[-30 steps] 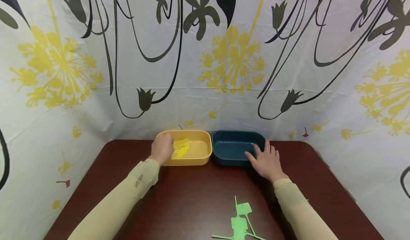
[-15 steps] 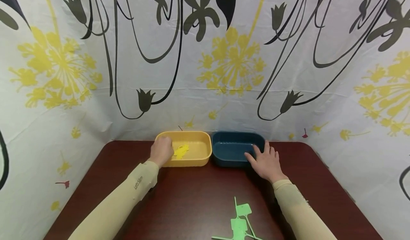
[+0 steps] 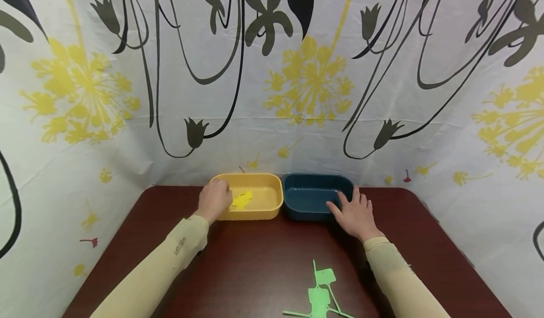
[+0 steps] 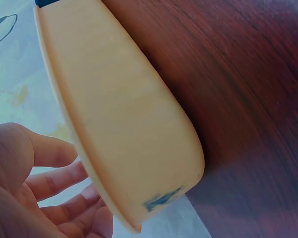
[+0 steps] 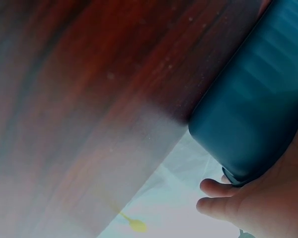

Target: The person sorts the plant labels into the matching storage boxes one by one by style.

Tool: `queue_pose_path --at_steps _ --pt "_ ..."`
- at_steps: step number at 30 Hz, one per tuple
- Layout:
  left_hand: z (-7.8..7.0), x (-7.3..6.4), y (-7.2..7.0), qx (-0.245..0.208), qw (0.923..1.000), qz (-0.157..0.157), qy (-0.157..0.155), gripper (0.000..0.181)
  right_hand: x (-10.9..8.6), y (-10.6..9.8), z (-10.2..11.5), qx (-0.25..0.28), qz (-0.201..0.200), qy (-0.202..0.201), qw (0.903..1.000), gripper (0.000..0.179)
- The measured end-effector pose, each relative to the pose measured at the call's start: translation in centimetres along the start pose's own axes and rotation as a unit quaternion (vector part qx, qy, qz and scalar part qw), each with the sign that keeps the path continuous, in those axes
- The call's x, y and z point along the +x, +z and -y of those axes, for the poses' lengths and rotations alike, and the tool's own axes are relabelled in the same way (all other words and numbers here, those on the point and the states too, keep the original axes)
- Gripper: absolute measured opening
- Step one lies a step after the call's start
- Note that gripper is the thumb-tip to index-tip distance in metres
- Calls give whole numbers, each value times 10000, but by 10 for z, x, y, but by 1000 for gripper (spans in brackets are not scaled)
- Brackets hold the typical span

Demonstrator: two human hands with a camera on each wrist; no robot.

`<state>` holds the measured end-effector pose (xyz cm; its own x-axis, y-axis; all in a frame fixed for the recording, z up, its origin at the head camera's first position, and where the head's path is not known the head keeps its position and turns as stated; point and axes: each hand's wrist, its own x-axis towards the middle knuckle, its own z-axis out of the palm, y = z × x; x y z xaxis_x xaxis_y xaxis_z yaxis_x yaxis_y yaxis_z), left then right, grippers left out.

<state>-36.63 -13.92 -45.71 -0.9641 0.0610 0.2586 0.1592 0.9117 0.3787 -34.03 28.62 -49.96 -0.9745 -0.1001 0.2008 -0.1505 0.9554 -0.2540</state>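
My left hand (image 3: 214,200) is at the left end of a yellow tray (image 3: 268,200), its fingers loosely bent over the rim. In the left wrist view the fingertips (image 4: 93,192) reach past the rim, and nothing shows between thumb and fingers. Beside this hand, a bright yellow plastic tag-like piece (image 3: 242,199) lies in the tray; part of it may be hidden. My right hand (image 3: 356,216) rests on the right end of a dark blue tray (image 3: 312,195), fingers spread over the rim. No loose thing shows inside the blue tray.
Green cable-tie tags (image 3: 318,297), with square flags and thin tails, lie at the near middle of the dark red-brown table (image 3: 255,256). Both trays stand side by side at its back edge, against a patterned white cloth (image 3: 255,96).
The yellow piece spread higher beside my left hand a second ago; now it lies lower and more compact in the tray. Both hands stay almost where they were.
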Motion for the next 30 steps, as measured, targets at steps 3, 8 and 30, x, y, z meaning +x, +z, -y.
queue_pose_path --at_steps 3,8,30 --pt "0 -4 0 90 9999 -68 78 23 0 1 -2 39 43 22 10000 83" --pt "-3 -13 -4 193 9995 -162 199 22 -1 -1 -1 77 93 64 9999 82" --pt "-28 -55 -32 42 9972 -499 562 34 3 -9 4 121 386 157 9991 89"
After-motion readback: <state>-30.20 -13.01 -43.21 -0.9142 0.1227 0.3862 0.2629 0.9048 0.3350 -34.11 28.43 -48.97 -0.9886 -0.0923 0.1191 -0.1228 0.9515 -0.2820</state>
